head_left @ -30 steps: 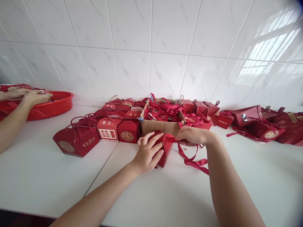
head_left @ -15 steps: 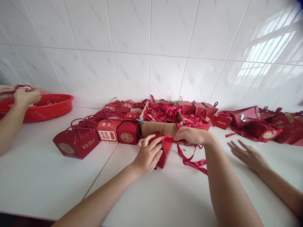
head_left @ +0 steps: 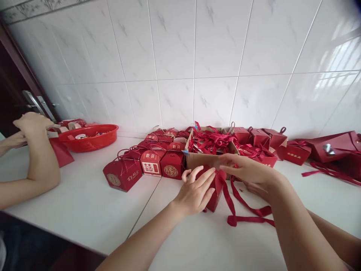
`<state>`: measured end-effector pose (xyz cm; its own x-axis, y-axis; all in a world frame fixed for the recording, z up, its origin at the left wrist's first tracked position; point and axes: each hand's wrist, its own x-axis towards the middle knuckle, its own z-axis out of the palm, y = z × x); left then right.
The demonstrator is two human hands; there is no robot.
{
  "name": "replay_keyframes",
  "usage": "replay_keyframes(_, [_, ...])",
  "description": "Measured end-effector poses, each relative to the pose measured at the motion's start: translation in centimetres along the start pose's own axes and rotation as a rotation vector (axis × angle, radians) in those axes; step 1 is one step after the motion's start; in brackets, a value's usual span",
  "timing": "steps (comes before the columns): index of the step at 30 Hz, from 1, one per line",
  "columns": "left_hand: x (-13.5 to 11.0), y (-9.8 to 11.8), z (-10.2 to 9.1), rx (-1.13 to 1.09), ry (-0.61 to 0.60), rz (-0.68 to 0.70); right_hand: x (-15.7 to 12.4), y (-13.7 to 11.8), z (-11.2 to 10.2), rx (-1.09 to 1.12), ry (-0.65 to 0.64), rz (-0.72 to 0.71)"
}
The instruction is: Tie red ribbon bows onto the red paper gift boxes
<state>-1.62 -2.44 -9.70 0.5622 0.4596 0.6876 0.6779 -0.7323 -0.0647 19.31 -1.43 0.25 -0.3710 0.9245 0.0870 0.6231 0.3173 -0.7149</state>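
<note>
My left hand (head_left: 194, 194) grips a small red gift box (head_left: 216, 194) in the middle of the counter, thumb on its near side and two fingers across its top. The other fingers are raised. My right hand (head_left: 248, 171) hovers at the box's top right with fingers stretched out and slightly blurred; nothing shows in its grasp. A dark red ribbon (head_left: 229, 197) trails from the top of the box onto the counter. Behind stands an open cardboard carton (head_left: 201, 160) full of red ribbons.
Finished-looking red boxes (head_left: 122, 175) stand in rows at left. Beyond them is a red basin (head_left: 93, 145), with a person's hands (head_left: 34, 124) beside it. More red boxes (head_left: 299, 152) line the right. Another person's arm (head_left: 329, 233) reaches in beneath my right arm.
The view has swung left. My right hand has let go of the ribbon, which now hangs down. The co-worker's hand at right has moved in behind my right arm.
</note>
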Motion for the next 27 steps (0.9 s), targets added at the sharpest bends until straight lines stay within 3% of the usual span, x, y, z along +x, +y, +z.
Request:
replay_keyframes(2, [0.1, 0.1, -0.3, 0.043, 0.028, 0.044, 0.0, -0.4, 0.0, 0.059, 0.023, -0.010])
replay_keyframes(5, [0.2, 0.0, -0.5, 0.034, 0.065, 0.050, 0.3, -0.7, 0.3, 0.191, -0.075, -0.095])
replay_keyframes(12, [0.3, -1.6, -0.4, -0.217, 0.185, -0.015, 1.5, -1.1, 1.7, 0.443, -0.189, -0.278])
replay_keyframes(20, [-0.1, -1.5, 0.7, -0.272, 0.186, -0.231, 0.1, -1.6, 0.9, 0.493, 0.203, -0.301])
replay_keyframes(27, [-0.1, -2.2, 1.5, -0.479, 0.272, -0.419, -3.8, -3.5, -1.2, 0.589, 0.510, -0.408])
